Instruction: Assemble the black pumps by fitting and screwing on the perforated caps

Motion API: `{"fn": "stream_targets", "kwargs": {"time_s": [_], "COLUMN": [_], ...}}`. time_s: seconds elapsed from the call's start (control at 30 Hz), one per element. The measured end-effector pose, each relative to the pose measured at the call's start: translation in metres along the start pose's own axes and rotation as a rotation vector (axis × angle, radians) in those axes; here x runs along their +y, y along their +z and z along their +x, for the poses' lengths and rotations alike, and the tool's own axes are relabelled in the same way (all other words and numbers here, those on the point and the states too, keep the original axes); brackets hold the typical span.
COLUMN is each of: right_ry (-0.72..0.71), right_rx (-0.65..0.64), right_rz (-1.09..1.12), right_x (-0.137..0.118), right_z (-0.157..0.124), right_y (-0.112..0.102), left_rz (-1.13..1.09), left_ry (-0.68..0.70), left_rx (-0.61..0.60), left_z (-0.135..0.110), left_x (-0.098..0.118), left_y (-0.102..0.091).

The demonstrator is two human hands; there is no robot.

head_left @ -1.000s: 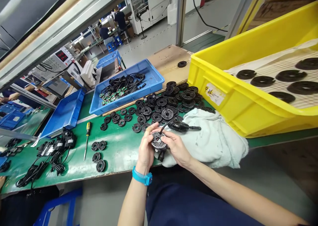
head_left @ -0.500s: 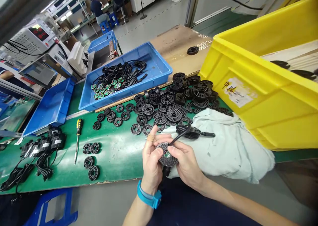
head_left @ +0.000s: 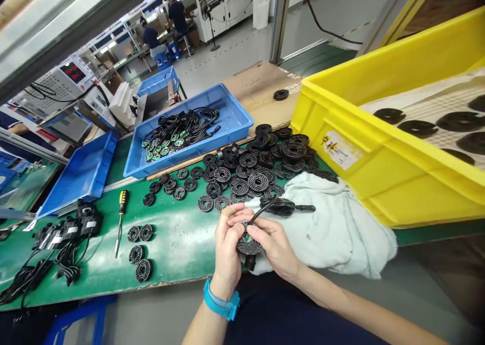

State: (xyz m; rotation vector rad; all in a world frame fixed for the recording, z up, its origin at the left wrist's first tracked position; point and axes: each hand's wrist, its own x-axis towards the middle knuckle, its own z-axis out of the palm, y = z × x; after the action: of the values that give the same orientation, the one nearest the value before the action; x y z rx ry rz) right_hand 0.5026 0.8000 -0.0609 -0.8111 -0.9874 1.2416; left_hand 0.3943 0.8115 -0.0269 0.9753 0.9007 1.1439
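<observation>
Left hand [head_left: 228, 244] | right hand [head_left: 275, 244] | both clasp round black part [head_left: 248, 245] between them

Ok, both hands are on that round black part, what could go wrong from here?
1. The left hand and right hand hold the round black part close to the near edge of the green bench; a slip might drop it off.
2. Its cable runs to a coil on the white cloth; a tug could drag the coil into the loose discs.
</observation>
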Motion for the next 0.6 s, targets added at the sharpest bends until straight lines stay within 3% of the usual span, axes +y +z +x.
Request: {"fn": "stream_targets", "kwargs": {"time_s": [0.2, 0.33, 0.6], "right_ry": [0.073, 0.049, -0.084], "right_rx": [-0.086, -0.074, -0.056], "right_rz": [0.072, 0.033, -0.056], "right_x": [-0.010, -0.009, 0.009], "right_z": [0.002, 0.006, 0.007], "right_y": [-0.006, -0.009, -0.009], "left_rz": [0.041, -0.044, -0.143], "left_ry": [-0.078, -0.127, -0.036], "left_rx": [0.044, 0.027, 0.077], "left_z": [0.003, 0.005, 0.003], "left_x": [0.001, -0.001, -0.015], "left_y": [0.004, 0.004, 0.006]}}
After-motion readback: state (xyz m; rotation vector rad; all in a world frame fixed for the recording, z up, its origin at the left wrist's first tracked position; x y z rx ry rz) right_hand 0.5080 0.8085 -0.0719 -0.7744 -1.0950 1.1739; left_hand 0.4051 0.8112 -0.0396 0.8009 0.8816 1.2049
